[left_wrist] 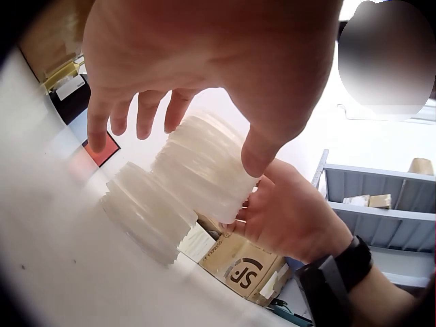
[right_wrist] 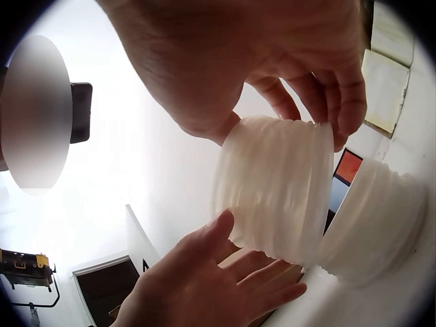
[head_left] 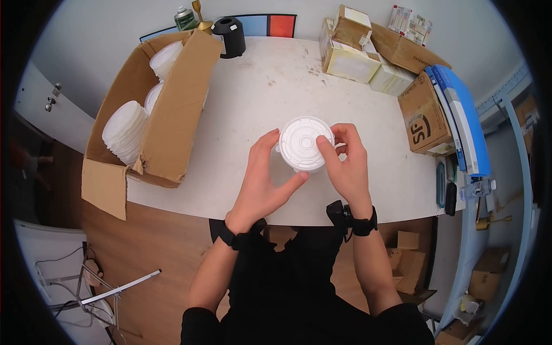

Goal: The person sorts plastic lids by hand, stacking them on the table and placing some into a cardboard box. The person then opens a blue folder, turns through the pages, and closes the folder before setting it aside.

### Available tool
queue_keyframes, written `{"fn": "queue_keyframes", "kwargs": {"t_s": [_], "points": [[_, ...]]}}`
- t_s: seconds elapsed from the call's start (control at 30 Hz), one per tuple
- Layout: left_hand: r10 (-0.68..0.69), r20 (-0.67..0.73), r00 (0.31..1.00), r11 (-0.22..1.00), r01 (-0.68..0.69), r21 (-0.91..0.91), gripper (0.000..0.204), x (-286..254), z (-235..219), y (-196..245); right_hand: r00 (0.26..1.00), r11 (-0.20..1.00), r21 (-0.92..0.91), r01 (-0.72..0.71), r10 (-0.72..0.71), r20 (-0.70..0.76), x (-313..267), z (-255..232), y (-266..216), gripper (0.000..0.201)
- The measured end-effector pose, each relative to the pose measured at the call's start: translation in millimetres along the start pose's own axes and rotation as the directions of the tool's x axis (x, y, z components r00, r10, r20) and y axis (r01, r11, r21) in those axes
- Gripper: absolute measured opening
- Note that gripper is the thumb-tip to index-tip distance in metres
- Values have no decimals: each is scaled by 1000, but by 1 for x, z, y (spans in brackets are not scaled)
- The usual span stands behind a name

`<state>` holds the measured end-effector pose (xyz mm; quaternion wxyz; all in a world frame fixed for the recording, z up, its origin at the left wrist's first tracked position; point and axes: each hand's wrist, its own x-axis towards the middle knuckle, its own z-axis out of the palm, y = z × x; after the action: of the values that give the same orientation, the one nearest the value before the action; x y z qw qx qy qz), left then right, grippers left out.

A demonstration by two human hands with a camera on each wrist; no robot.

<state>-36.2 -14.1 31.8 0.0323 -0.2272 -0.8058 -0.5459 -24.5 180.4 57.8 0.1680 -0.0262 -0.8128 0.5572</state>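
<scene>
White ribbed lids [head_left: 306, 144] form a stack between both hands. My right hand [head_left: 349, 167] grips it, thumb across the top and fingers behind the right rim. Beside the front left rim, my left hand [head_left: 261, 184] has its thumb and fingers spread and fairly straight, the thumb touching the side in the left wrist view. The wrist views show the held stack [left_wrist: 204, 167] above a second similar stack [left_wrist: 150, 214], offset from it; whether the two touch is unclear. From the head view this lower stack is mostly hidden.
At the left, a cardboard box [head_left: 172, 138] holds more white stacks [head_left: 125, 132]. A black container [head_left: 229, 38] stands at the back. Boxes [head_left: 351, 60] fill the back right; a brown box [head_left: 424, 115] and blue binders [head_left: 460, 115] line the right edge.
</scene>
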Motion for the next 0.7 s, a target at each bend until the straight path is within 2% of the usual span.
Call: {"fn": "queue_keyframes", "kwargs": {"t_s": [0.03,0.1,0.17,0.27,0.3,0.33,0.57,0.7], "points": [[16,0,1000,1000,-16,8,86,0,5,-5,998,997,-66,42,-45,-36,2,4,3,36],[-76,-17,997,973,70,-221,85,-4,16,-16,995,991,-120,65,-73,-65,2,11,13,36],[-64,-5,998,971,61,-229,85,-4,14,-16,991,980,-184,76,-94,-91,1,14,24,37],[-79,20,997,959,82,-273,85,-1,14,-17,999,993,-115,9,-14,-47,1,15,30,35],[-100,45,994,948,109,-300,85,-1,13,-17,998,999,10,-48,49,-35,1,15,29,34],[-102,46,994,949,111,-296,85,-1,12,-16,994,985,137,-108,111,-16,0,17,29,33],[-170,56,984,966,178,-188,83,7,12,-4,986,975,158,-158,164,-24,2,10,22,32],[-208,57,976,964,215,-158,81,0,9,2,986,977,134,-164,166,-6,-6,8,17,39]]}}
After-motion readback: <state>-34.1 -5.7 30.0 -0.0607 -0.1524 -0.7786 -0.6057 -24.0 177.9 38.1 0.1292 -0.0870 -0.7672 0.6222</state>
